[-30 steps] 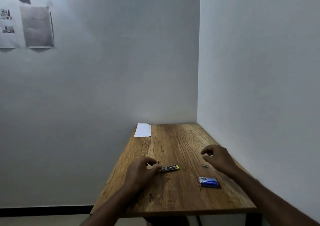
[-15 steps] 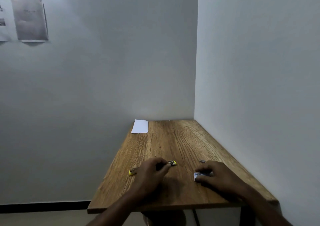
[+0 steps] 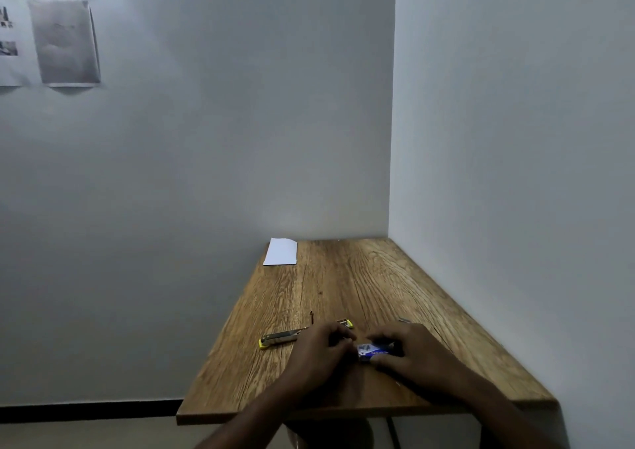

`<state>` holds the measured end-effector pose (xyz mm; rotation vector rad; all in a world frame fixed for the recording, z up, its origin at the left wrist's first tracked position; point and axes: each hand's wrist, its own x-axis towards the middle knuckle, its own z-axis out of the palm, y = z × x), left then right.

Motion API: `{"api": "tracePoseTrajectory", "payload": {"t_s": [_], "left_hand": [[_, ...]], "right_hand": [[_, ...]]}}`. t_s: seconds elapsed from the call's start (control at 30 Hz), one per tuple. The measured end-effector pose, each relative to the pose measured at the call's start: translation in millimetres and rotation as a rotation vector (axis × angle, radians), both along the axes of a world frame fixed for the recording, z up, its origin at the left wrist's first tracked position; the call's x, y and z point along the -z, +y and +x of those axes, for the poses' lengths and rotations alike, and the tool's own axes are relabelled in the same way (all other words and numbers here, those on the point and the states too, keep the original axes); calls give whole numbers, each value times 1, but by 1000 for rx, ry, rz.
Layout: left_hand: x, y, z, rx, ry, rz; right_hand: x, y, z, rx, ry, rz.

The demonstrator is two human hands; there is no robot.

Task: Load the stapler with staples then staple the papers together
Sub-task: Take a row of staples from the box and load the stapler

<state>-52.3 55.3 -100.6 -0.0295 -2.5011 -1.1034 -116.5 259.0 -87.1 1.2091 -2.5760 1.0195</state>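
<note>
A metal stapler with yellow ends [image 3: 279,338] lies opened out flat on the wooden table [image 3: 343,287], and its right part is hidden behind my left hand [image 3: 318,352]. A small blue staple box [image 3: 374,351] rests on the table between my hands. My right hand [image 3: 410,354] grips the box from the right. The curled fingers of my left hand touch the box's left end. White papers [image 3: 281,252] lie at the table's far left corner.
A short silver strip [image 3: 404,319], probably staples, lies just beyond my right hand. A small dark mark or piece [image 3: 311,316] shows beyond the stapler. Walls close the table at the back and right. The table's left and near edges are open.
My right hand dropped onto the staple box and took hold of it. The stapler now lies opened out flat. My left hand left it and slid right to the box.
</note>
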Motion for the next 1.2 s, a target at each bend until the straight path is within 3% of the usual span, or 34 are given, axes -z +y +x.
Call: {"api": "tracePoseTrajectory", "payload": {"t_s": [0.33, 0.57, 1.2], "left_hand": [[-1, -1, 1, 60, -48, 19], [2, 3, 1, 13, 6, -240], [-1, 1, 4, 34, 12, -191]], "right_hand": [[9, 0, -3, 44, -35, -45], [8, 8, -6, 51, -105, -94], [-5, 33, -14, 149, -84, 34]]}}
